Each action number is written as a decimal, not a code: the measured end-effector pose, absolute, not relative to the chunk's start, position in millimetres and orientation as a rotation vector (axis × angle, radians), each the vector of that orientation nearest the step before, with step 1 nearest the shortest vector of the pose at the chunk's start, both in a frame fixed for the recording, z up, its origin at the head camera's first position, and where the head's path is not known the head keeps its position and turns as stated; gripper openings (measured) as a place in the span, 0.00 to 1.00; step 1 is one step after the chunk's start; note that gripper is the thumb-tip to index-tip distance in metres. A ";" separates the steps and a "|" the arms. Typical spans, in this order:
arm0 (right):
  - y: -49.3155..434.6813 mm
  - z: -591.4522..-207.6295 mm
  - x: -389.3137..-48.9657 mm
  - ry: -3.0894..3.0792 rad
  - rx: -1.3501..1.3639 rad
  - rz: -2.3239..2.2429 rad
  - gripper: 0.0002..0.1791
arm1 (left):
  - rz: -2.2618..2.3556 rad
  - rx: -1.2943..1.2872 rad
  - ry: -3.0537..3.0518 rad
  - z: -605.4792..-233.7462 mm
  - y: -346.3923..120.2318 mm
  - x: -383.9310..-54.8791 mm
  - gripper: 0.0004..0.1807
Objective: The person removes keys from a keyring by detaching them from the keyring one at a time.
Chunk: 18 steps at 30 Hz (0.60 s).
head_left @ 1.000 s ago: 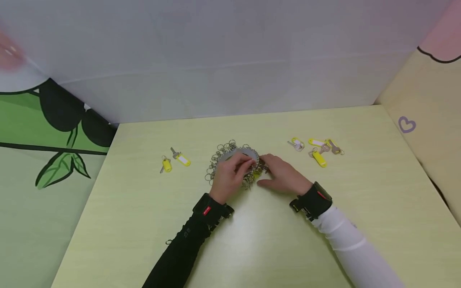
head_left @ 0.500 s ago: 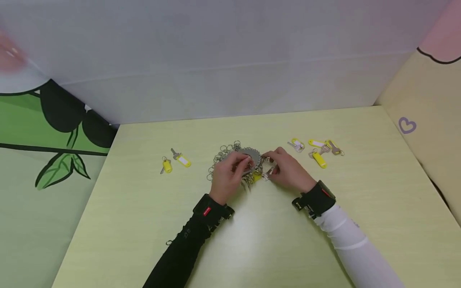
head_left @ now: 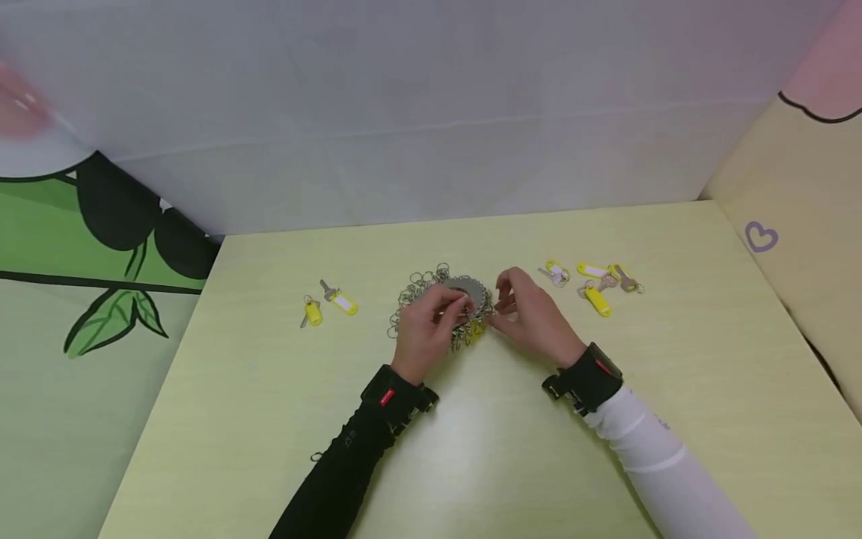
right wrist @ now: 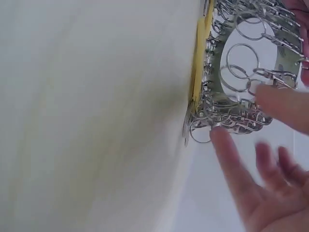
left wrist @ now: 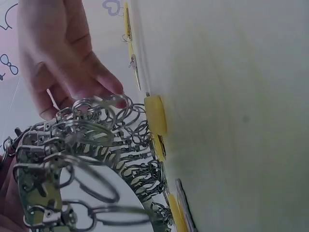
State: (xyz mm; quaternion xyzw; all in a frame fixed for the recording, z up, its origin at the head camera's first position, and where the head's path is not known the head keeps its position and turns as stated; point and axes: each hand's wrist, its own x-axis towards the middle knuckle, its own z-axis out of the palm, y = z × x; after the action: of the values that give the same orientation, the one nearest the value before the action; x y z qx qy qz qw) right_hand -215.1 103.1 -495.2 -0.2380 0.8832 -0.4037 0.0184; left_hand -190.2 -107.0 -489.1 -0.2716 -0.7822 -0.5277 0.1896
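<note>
A flat metal key ring holder (head_left: 466, 284), its edge crowded with clasps and small split rings, stands slightly tilted at the middle of the table. The left hand (head_left: 424, 326) grips it from the near side. A yellow key tag (left wrist: 155, 115) hangs among the rings on the holder's near right side, with keys partly hidden beside it. At the holder's right edge is the right hand (head_left: 535, 318). Its thumb touches a split ring (right wrist: 200, 135) in the right wrist view, while the other fingers are spread apart and hold nothing visible.
Two keys with yellow tags (head_left: 343, 302) lie to the left on the pale table (head_left: 471, 464). Several more tagged keys (head_left: 597, 300) lie to the right. A white wall (head_left: 404, 180) rises behind the table's far edge.
The right hand pulled slightly right with rings and a key between its fingers, then let them go and spread its fingers by the holder's edge. The left hand stays in place.
</note>
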 end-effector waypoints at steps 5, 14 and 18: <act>100.5 -501.4 -214.3 2.746 -0.858 -1.019 0.11 | -1.473 -0.760 -2.192 -489.3 -106.9 -189.8 0.03; 101.6 -506.8 -212.4 2.691 -1.052 -0.881 0.14 | -1.486 -0.746 -2.188 -492.2 -106.8 -191.0 0.03; 102.2 -505.8 -212.3 2.701 -1.066 -0.899 0.16 | -1.486 -0.732 -2.199 -492.8 -107.2 -191.4 0.03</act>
State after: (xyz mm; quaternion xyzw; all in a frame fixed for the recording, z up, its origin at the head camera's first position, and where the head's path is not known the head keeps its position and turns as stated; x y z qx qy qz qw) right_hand -212.3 102.2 -505.8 -0.3502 0.8874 -0.2953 0.0510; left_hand -191.4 -107.2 -492.8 -0.2610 -0.7837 -0.5297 0.1928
